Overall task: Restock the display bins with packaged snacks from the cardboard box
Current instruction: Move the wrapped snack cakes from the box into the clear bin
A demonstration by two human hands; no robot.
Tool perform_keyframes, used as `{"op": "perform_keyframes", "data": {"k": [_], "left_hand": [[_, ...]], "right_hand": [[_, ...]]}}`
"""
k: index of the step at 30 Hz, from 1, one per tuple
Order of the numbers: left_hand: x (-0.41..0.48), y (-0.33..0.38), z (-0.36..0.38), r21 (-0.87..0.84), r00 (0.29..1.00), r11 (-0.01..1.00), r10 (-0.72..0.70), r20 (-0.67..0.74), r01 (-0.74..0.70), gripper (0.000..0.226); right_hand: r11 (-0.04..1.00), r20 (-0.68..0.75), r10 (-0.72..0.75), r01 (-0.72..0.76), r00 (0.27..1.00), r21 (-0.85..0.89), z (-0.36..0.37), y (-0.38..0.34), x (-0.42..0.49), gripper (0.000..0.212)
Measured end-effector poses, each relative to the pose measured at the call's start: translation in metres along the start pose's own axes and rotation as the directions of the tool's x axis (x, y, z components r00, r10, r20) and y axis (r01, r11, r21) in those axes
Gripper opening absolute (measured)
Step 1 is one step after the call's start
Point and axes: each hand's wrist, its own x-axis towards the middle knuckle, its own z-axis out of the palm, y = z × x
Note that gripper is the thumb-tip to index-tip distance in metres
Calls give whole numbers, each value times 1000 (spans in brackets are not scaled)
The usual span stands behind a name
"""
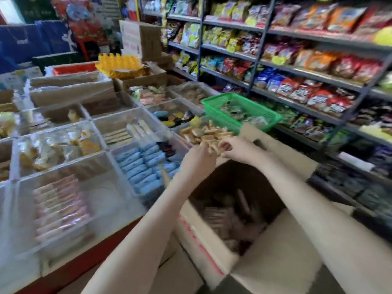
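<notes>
Shop: snack store aisle, metal shelves point(297, 71) full of bagged snacks to right of hands and beyond.
Worktop: red-edged worktop point(84, 259) left of hands, covered w/ grid of clear display bins.
Cardboard box: open cardboard box point(212, 242) directly below both forearms, flaps out, red print on near-left wall.
Box contents: brown packs point(220, 216) lying inside box, blurred, can't count.
Target bin: clear bin point(174, 130) just ahead of both hands, heaped w/ tan snack packs point(203, 132).
Left hand: left hand point(198, 154) reached fwd over box's far-left corner, back of hand to cam, fingertips at near edge of tan pile; blur, can't tell if holding anything.
Right hand: right hand point(235, 148) just beside left, fingers curled, pinching some of the tan snack packs at near edge of pile.
Hands relation: close together, fingertips nearly meeting, packs between them.
Green basket: green basket point(257, 106) beyond right hand, sitting on bins at a tilt, mixed packs inside.
Blue packs: bin of blue packs point(142, 166) just left of left wrist, rows stacked neat.
Pink packs: pink packs point(61, 206) in near bin, well left of left forearm.
Other bins: wafer sticks point(135, 129) further ahead-left of hands; rest too blurred to ID.
</notes>
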Motion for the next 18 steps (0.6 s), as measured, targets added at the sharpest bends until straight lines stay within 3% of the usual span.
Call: {"op": "perform_keyframes", "data": {"k": [4, 8, 12, 16, 18], "left_hand": [[18, 74, 57, -30, 992, 1000, 13, 125, -10, 41], [36, 101, 119, 9, 964, 993, -115, 241, 116, 44], [40, 78, 162, 37, 900, 958, -281, 332, 285, 43], [45, 36, 196, 83, 841, 912, -402, 362, 401, 47], [47, 10, 216, 97, 807, 879, -469, 358, 468, 47]], "right_hand": [[998, 115, 62, -63, 991, 9, 6, 94, -31, 26], [990, 242, 139, -141, 960, -7, 23, 172, -38, 37], [988, 348, 150, -148, 925, -32, 43, 208, -32, 34], [990, 452, 142, -134, 881, -51, 76, 220, -6, 9], [990, 500, 140, -118, 855, -74, 95, 216, 8, 22]]}}
